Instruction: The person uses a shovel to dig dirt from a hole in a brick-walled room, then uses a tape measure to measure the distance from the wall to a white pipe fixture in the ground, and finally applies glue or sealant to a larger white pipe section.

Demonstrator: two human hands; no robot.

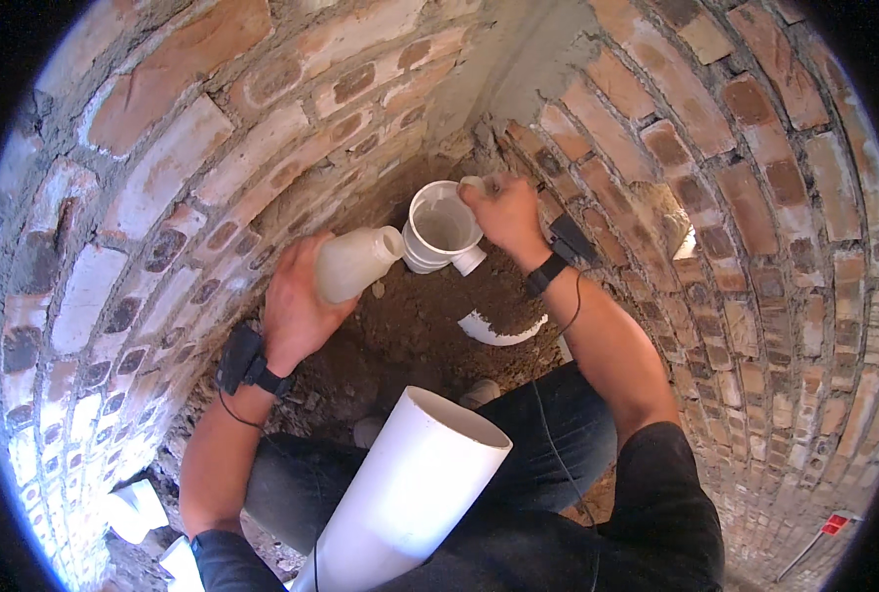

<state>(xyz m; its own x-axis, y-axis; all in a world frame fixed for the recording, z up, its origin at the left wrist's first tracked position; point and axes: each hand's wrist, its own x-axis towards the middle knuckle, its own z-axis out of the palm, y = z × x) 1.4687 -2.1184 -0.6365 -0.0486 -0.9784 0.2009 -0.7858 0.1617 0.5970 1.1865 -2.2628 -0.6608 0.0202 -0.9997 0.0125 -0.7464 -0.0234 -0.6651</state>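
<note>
My left hand (301,301) is wrapped round a cloudy white plastic bottle (360,264), tilted so that its uncapped neck points right. Just beyond the neck stands a white plastic pipe fitting (441,225) with a wide round mouth and a short side branch, set in the soil. At its right rim, my right hand (506,209) is closed with a small pale round piece (473,185) at the fingertips, too small to name surely. A long white plastic pipe (410,483) rests slanted across my lap, its cut end facing forward.
Brick walls rise close on the left (163,187) and right (676,168), meeting at a mortared corner ahead. A curved white pipe edge (503,331) shows in the soil. White pieces (135,511) lie low on the left; a red-ended tool (834,523) is at the lower right.
</note>
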